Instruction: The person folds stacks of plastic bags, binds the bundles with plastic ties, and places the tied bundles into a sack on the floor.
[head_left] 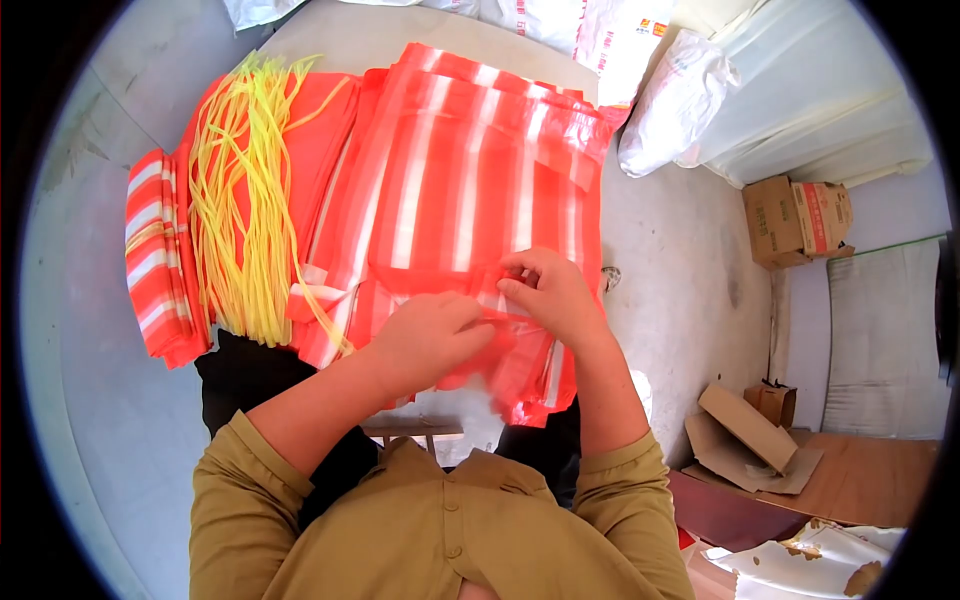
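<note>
Red-and-white striped plastic sheets [450,180] lie stacked in front of me, their near edge hanging over my lap. My left hand [435,338] is over the near part of the stack, its fingers curled and partly blurred against the red plastic. To its right, my right hand [545,292] pinches the plastic between thumb and index finger. A bundle of yellow strips [245,200] lies across red material left of the sheets, with one strip reaching toward my left forearm. At the far left is a folded striped bundle [158,255].
White printed sacks [540,25] stand beyond the stack, and a white bag [675,105] is at the upper right. Cardboard boxes [775,222] sit by the right wall. An opened carton [745,445] rests on a brown surface [870,475] at the lower right.
</note>
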